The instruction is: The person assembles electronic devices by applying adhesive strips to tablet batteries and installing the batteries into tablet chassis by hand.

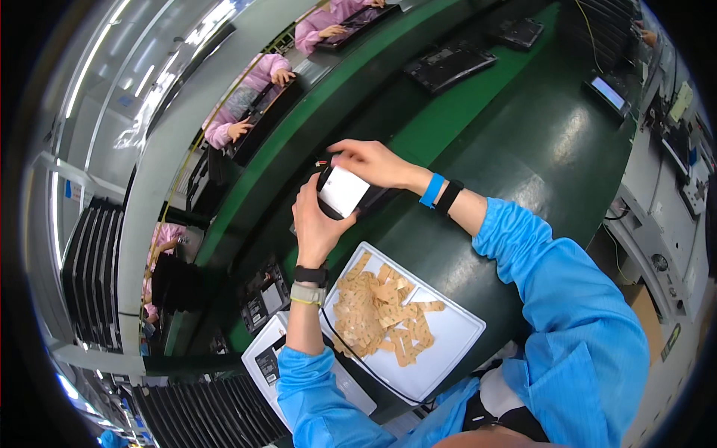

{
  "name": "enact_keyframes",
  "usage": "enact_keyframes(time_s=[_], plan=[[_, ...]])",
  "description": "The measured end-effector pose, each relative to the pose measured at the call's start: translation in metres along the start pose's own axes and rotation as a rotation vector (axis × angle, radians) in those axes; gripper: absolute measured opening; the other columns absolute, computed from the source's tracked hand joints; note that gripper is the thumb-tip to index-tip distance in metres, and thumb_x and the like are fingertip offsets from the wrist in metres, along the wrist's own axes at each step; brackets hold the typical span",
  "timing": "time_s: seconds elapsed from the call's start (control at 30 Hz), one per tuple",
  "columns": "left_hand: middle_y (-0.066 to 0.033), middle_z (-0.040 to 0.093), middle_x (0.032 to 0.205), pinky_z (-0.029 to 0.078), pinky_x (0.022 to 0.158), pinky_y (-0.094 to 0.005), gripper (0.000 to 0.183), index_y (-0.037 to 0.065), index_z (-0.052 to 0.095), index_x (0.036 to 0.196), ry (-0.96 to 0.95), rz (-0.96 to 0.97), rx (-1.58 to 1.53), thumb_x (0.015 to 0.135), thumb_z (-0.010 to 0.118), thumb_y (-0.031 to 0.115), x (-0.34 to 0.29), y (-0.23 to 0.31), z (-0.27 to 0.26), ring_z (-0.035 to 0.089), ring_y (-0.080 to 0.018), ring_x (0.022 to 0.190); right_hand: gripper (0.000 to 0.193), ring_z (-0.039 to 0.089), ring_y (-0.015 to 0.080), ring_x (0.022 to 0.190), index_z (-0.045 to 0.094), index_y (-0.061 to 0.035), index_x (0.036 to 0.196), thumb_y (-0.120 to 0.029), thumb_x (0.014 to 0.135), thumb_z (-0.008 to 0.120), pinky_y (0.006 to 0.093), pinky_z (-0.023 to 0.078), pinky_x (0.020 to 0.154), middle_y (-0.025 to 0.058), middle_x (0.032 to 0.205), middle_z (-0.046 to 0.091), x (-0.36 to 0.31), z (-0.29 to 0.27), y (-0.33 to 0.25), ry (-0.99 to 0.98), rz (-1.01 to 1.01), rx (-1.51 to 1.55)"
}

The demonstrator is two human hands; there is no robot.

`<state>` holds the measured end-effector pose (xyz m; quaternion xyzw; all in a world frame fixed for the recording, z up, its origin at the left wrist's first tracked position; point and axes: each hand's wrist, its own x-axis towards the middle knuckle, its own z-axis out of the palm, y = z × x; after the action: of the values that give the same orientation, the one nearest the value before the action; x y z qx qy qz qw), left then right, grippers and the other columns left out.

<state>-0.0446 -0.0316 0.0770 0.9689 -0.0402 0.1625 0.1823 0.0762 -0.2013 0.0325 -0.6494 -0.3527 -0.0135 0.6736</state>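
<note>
In my left hand (pixel 317 220) is a flat black battery pack (pixel 343 191) with a white label face, tilted toward me. My thumb lies along its lower edge and the fingers wrap its left side. Short red and dark wires with a small pale connector (pixel 321 163) stick out at its upper left corner. Over the pack's top edge bends my right hand (pixel 373 163), slightly blurred, its fingers curled close to the wires. Whatever those fingertips pinch is hidden. Just below the hands sits a white tray (pixel 455 336) with a heap of tan paper-like strips (pixel 381 310).
A second white tray (pixel 358 392) adjoins it, crossed by a black cable. On the green line lie dark device parts (pixel 448 66) and another labelled unit (pixel 265 299). Black trays (pixel 216 407) are stacked at lower left. A small lit screen (pixel 609 93) stands right. Co-workers in pink sleeves (pixel 261 78) work opposite.
</note>
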Motion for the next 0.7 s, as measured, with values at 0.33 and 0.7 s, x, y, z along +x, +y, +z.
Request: enact_keyframes(time_s=[0.33,0.7], plan=[[-0.0344,0.047,0.15,0.037,0.117,-0.0489,0.07,-0.005,0.046,0.147,-0.314,-0.118,0.137,0.095,0.069,0.036,0.014,-0.063,0.087,0.045,-0.0463,0.141,0.044,0.07,0.0435,0.094,0.062,-0.0011,0.123,-0.004,0.083,0.079,0.0474,0.055,0.081,0.025,0.094,0.071,0.004,-0.091,0.049,0.249,0.134,-0.526],[-0.0169,0.07,0.121,0.06,0.084,-0.0285,0.056,0.0,0.047,0.144,-0.12,-0.204,-0.611,0.092,0.06,-0.015,0.004,-0.053,0.093,0.073,-0.0173,0.094,0.033,0.068,0.0466,0.103,0.06,0.0011,0.117,0.003,0.086,0.071,0.0524,0.055,0.086,0.0267,0.103,0.072,0.008,-0.059,0.062,0.076,0.149,-0.594]])
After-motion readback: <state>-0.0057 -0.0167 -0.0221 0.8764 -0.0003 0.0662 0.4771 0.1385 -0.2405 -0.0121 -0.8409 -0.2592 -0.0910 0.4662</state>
